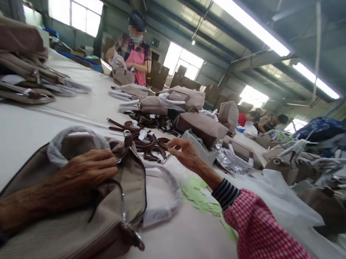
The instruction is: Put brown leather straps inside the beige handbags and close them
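A taupe handbag (pixel 63 221) with dark piping lies in front of me, its zipped top partly open. My left hand (pixel 87 173) rests across the bag's top with its fingers bent over the edge, beside a handle wrapped in white padding (pixel 58 146). A second wrapped handle (pixel 164 215) loops out on the bag's right. A metal zipper (pixel 124 205) hangs along the opening. Beyond the bag, coiled brown straps (pixel 145 140) with metal clasps lie on the table. My right hand (pixel 185 153) reaches to their right side, thumb and fingers slightly apart, with nothing clearly held.
Finished-looking taupe bags (pixel 201 127) are heaped behind the straps. More bags (pixel 8 51) are stacked at left. Green paper pieces (pixel 202 195) and clear plastic (pixel 236 161) lie at right. A co-worker in a pink apron (pixel 137 62) handles a bag across the table (pixel 64 108).
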Demonstrator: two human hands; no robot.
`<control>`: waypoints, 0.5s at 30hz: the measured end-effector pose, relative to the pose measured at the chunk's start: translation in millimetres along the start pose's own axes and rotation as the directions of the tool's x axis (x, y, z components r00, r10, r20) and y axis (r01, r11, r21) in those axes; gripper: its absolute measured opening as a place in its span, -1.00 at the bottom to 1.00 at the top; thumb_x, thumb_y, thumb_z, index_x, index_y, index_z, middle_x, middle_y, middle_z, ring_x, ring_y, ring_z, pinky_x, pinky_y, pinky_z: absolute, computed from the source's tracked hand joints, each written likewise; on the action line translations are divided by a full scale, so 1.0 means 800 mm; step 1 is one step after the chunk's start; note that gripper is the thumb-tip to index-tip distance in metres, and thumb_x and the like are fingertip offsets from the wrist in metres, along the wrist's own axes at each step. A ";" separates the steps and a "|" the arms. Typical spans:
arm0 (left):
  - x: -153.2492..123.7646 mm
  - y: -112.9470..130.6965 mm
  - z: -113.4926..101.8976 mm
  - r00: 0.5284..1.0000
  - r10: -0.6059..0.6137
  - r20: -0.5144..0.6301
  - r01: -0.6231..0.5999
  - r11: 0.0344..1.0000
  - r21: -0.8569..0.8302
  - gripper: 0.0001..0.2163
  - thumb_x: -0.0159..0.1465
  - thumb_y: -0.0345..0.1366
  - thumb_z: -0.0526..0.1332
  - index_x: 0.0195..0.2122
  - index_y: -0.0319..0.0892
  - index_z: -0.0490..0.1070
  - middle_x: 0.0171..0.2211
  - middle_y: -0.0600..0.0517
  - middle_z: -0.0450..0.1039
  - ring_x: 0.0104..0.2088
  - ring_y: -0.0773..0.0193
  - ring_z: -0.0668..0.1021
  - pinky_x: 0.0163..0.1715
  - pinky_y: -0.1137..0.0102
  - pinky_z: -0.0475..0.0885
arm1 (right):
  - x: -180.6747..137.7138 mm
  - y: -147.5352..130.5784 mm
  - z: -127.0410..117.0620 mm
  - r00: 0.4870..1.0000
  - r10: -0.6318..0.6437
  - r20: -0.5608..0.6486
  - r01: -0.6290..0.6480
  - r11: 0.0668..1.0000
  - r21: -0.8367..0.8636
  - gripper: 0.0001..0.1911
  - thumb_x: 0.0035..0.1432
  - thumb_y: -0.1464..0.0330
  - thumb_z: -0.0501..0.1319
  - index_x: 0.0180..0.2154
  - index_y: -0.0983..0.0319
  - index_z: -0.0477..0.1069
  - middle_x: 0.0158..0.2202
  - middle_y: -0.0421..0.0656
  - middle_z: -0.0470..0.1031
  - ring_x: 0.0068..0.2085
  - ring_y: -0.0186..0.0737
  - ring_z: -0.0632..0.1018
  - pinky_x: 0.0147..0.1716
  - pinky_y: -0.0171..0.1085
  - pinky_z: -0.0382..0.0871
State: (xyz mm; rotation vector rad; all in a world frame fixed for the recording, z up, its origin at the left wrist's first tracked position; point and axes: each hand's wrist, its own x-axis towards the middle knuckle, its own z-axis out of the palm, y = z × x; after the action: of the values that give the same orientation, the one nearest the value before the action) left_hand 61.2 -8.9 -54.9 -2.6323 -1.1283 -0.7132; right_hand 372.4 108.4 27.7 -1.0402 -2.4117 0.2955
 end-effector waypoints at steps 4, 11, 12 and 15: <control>0.002 0.001 -0.002 0.999 -0.005 -0.042 0.003 0.999 -0.051 -0.78 0.29 -0.59 0.11 -0.36 -0.14 0.42 -0.27 0.01 0.47 -0.17 0.12 0.42 -0.08 0.20 0.34 | 0.023 0.016 0.028 0.967 0.040 0.250 0.030 0.962 -0.272 -0.79 0.26 0.51 0.25 -0.09 0.32 0.59 -0.05 -0.03 0.64 -0.12 -0.20 0.58 -0.14 -0.31 0.35; -0.001 0.020 -0.021 1.000 -0.001 0.008 0.001 0.998 -0.062 -0.77 0.32 -0.56 0.11 -0.40 -0.13 0.40 -0.29 0.02 0.49 -0.19 0.14 0.45 -0.12 0.23 0.34 | 0.038 0.022 0.063 0.922 0.037 0.385 0.111 0.929 -0.354 -0.81 0.17 0.47 0.37 -0.13 0.25 0.59 -0.05 -0.01 0.63 -0.06 -0.08 0.58 -0.17 -0.29 0.33; -0.002 0.022 -0.023 1.000 -0.010 0.024 0.011 0.998 -0.056 -0.76 0.33 -0.56 0.09 -0.39 -0.14 0.42 -0.27 0.01 0.50 -0.18 0.13 0.45 -0.11 0.23 0.34 | 0.036 0.024 0.062 0.922 0.041 0.385 0.108 0.928 -0.358 -0.81 0.18 0.44 0.38 -0.13 0.25 0.59 -0.05 -0.02 0.63 -0.06 -0.08 0.58 -0.18 -0.29 0.32; -0.006 0.024 -0.027 0.999 -0.019 0.040 0.021 0.999 -0.043 -0.75 0.35 -0.55 0.07 -0.38 -0.14 0.43 -0.26 0.00 0.52 -0.16 0.12 0.47 -0.10 0.23 0.35 | 0.031 0.029 0.061 0.934 0.065 0.352 0.078 0.922 -0.378 -0.79 0.22 0.39 0.39 -0.09 0.26 0.58 -0.05 0.00 0.63 -0.06 -0.04 0.59 -0.19 -0.27 0.32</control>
State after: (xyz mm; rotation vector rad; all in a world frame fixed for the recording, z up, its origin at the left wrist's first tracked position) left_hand 64.4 -33.0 -38.1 -2.6861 -1.1643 -0.7005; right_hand 347.1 141.8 -13.9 -1.2334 -2.8848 -0.0037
